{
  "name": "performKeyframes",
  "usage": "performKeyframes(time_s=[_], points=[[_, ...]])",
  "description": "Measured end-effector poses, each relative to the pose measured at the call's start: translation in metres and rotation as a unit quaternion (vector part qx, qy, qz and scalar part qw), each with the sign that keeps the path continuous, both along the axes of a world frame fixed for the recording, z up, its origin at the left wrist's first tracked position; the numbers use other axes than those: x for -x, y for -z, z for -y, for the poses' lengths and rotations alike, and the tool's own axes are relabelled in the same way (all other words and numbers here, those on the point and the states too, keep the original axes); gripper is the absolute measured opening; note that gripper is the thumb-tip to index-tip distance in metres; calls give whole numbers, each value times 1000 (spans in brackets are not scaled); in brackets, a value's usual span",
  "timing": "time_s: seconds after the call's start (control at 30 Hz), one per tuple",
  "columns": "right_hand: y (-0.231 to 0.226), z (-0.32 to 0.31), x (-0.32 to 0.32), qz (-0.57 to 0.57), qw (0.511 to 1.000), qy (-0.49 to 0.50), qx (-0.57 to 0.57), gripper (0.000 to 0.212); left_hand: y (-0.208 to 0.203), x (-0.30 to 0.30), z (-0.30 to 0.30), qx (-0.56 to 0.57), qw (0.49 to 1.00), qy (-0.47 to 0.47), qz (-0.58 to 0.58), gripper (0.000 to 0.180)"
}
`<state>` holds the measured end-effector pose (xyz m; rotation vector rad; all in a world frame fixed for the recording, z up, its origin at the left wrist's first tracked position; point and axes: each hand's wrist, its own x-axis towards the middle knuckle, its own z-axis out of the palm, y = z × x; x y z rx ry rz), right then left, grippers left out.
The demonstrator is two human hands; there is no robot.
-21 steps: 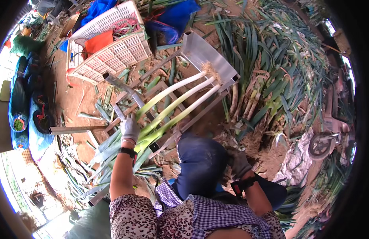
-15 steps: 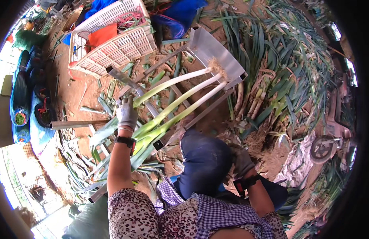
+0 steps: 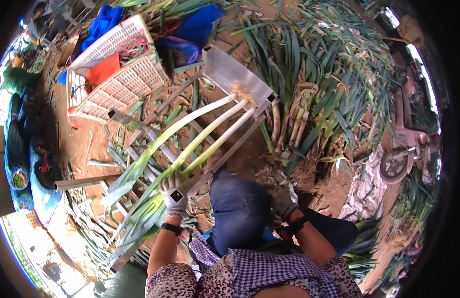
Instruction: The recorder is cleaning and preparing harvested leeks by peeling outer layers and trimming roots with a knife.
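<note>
Three leeks [image 3: 220,141] with white stalks lie side by side across a metal frame [image 3: 168,151]. Their roots rest against its upright metal plate [image 3: 237,74], and their green leaves spread toward the lower left. My left hand [image 3: 174,193], in a light glove, lies at the leaf end of the stalks nearest me, fingers stretched over the greens. Beside my bent knee [image 3: 240,206] is my gloved right hand [image 3: 284,202], low and in shade. Its fingers are too blurred to show whether they hold anything.
A large heap of leeks [image 3: 302,74] covers the ground at right. A white plastic crate [image 3: 125,87] with an orange cloth stands at upper left. Blue-wrapped bundles [image 3: 43,184] lie far left. A wheel [image 3: 396,165] and a whitish sack [image 3: 364,193] are at right.
My left hand has moved right and nearer to me, from the far-side leek to the near leaves. The far leek lies closer to the others. The whole view has shifted somewhat.
</note>
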<state>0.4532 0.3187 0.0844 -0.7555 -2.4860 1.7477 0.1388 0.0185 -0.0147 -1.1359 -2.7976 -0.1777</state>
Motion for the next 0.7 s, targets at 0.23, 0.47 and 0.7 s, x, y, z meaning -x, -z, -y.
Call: performKeyframes(time_s=[0.23, 0.47, 0.7], points=[[-4, -10, -14, -18, 980, -60, -187, 30, -25, 94, -15, -32, 996, 7, 85, 55], [49, 3, -26, -9, 1000, 18, 20, 26, -34, 102, -20, -134, 801, 23, 582, 41], [23, -22, 18, 45, 964, 165, 204, 28, -80, 40, -46, -180, 809, -37, 558, 51]])
